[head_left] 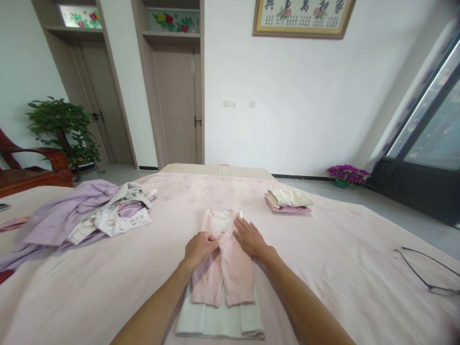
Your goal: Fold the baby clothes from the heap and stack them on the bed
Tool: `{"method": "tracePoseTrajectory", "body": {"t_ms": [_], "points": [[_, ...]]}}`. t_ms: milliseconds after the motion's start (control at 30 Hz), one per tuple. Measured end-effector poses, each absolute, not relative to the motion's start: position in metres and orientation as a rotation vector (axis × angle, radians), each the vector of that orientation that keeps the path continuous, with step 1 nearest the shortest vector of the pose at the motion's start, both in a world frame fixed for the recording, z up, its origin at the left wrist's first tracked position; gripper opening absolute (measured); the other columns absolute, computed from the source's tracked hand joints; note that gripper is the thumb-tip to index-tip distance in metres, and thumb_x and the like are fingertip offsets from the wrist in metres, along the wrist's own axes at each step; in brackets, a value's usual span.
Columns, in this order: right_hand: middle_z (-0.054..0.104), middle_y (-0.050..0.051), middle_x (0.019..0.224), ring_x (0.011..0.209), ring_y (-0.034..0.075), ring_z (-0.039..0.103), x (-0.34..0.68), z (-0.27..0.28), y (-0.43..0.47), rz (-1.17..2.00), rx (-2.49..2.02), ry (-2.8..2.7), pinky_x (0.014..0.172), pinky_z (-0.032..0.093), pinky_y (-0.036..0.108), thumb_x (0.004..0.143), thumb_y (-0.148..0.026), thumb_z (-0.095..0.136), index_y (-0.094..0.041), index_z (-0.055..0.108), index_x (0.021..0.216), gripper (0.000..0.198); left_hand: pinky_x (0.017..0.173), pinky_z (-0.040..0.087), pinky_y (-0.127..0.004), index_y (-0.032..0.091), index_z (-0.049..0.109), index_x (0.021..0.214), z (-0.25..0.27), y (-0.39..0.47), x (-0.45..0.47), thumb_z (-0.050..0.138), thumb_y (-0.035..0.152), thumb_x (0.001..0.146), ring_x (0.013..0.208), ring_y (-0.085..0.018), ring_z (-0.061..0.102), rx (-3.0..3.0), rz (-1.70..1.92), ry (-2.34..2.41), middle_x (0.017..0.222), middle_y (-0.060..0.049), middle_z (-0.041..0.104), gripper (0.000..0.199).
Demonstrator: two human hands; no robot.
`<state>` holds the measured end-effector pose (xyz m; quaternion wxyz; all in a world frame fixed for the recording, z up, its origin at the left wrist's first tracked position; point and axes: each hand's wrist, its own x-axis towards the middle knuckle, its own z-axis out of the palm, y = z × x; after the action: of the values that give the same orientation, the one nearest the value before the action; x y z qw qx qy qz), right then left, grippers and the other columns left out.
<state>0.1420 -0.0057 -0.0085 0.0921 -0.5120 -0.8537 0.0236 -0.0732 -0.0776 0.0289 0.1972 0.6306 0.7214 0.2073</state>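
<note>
A small long-sleeved top [237, 273] lies in front of me. Its two pink sleeves are folded in and point toward me, over a pale green lower part [219, 320]. The neckline is at the far end. My left hand [201, 248] has its fingers curled in a pinch on the pink cloth at the middle, near the inner edge of the left sleeve. My right hand [249, 237] lies flat with fingers stretched out on the right shoulder of the top.
A loose heap of lilac, grey and white clothes [82, 220] lies to the left. A folded stack [288, 201] sits beyond my right hand. Eyeglasses [427, 280] rest at the right on the pink bedsheet [323, 278]. A phone edge [4, 207] shows far left.
</note>
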Motion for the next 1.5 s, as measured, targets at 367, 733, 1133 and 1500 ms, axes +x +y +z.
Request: {"method": "tracePoseTrajectory", "body": {"t_ms": [367, 733, 1133, 1500], "points": [[0.021, 0.007, 0.159, 0.147, 0.022, 0.016, 0.142, 0.000, 0.013, 0.058, -1.526, -2.480, 0.117, 0.016, 0.045, 0.099, -0.045, 0.020, -0.017, 0.029, 0.151, 0.059, 0.114, 0.024, -0.045, 0.022, 0.056, 0.130, 0.019, -0.089, -0.054, 0.040, 0.035, 0.098, 0.135, -0.024, 0.041, 2.569, 0.765, 1.663, 0.140, -0.007, 0.054, 0.039], [0.018, 0.013, 0.159, 0.146, 0.026, 0.019, 0.135, 0.017, 0.030, 0.112, -1.752, -2.484, 0.113, 0.021, 0.053, 0.099, -0.042, 0.025, -0.016, 0.022, 0.153, 0.060, 0.118, 0.011, -0.055, 0.015, 0.029, 0.151, 0.005, -0.086, -0.060, 0.036, 0.053, 0.094, 0.147, -0.030, 0.012, 2.480, 0.410, 1.640, 0.158, -0.012, 0.022, 0.068], [0.027, 0.015, 0.155, 0.145, 0.027, 0.020, 0.117, 0.003, -0.047, -0.080, -1.368, -2.586, 0.116, 0.020, 0.051, 0.099, -0.046, 0.030, -0.012, 0.032, 0.149, 0.061, 0.117, 0.018, -0.050, 0.008, 0.030, 0.148, -0.009, -0.046, -0.092, 0.030, 0.049, 0.098, 0.146, -0.032, 0.018, 2.357, 0.585, 1.861, 0.157, -0.019, 0.024, 0.065], [0.023, 0.014, 0.156, 0.145, 0.028, 0.020, 0.121, 0.006, -0.067, -0.056, -1.392, -2.601, 0.117, 0.020, 0.051, 0.098, -0.043, 0.034, -0.012, 0.029, 0.150, 0.061, 0.119, 0.011, -0.049, 0.013, 0.027, 0.151, 0.005, -0.080, -0.092, 0.026, 0.054, 0.098, 0.147, -0.029, 0.011, 2.600, 0.427, 1.732, 0.159, -0.014, 0.019, 0.067]]}}
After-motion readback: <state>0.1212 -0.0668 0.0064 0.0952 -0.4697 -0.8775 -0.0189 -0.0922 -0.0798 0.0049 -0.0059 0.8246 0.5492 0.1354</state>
